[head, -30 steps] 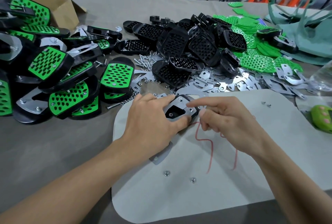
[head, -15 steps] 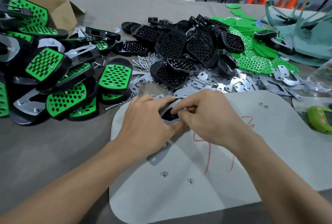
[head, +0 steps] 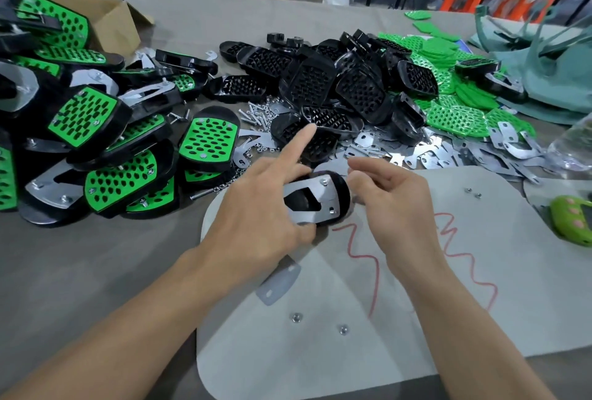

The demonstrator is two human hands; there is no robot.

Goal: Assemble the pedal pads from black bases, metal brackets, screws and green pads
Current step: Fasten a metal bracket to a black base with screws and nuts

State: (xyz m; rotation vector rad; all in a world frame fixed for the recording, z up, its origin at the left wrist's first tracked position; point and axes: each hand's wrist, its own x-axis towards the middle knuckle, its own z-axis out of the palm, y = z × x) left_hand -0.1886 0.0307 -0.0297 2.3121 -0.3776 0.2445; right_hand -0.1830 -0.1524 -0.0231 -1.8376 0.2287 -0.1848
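Workpiece: black oval plastic pedal base (head: 339,189) with a silver sheet-metal bracket (head: 312,199) laid across its top, at the centre of the frame, over the upper edge of a pale grey rounded work mat (head: 400,319).
Bracket detail: one screw head (head: 324,180) shows at its upper corner; the hole (head: 332,210) at the lower right corner looks empty.
Left hand: left hand (head: 256,217) grips the near end of the base and bracket, thumb pressed on the bracket's lower edge, index finger (head: 299,146) pointing straight up and away, other fingers curled around the part.
Right hand: right hand (head: 397,204) sits just right of the base, fingers loosely curled, thumb and fingertips drawn close together near the base's right edge; whether they pinch anything, I cannot tell.
Mat: a red scribbled line (head: 368,258) crosses it; a second flat metal bracket (head: 277,281) lies below the left wrist, with two small nuts (head: 296,317) lower centre and two more (head: 472,193) at upper right.
Finished pile: black-and-green assembled pedal pads (head: 96,143) heaped at the left of the frame.
Bases: bare black perforated bases (head: 336,88) piled at upper centre.
Loose hardware: silver screws (head: 259,114) and flat brackets (head: 448,156) scattered beyond the mat.
Pads: green perforated rubber pads (head: 455,117) at upper right.
Edge items: cardboard box (head: 109,18) upper left; green toy-like object (head: 573,223) at the right edge.
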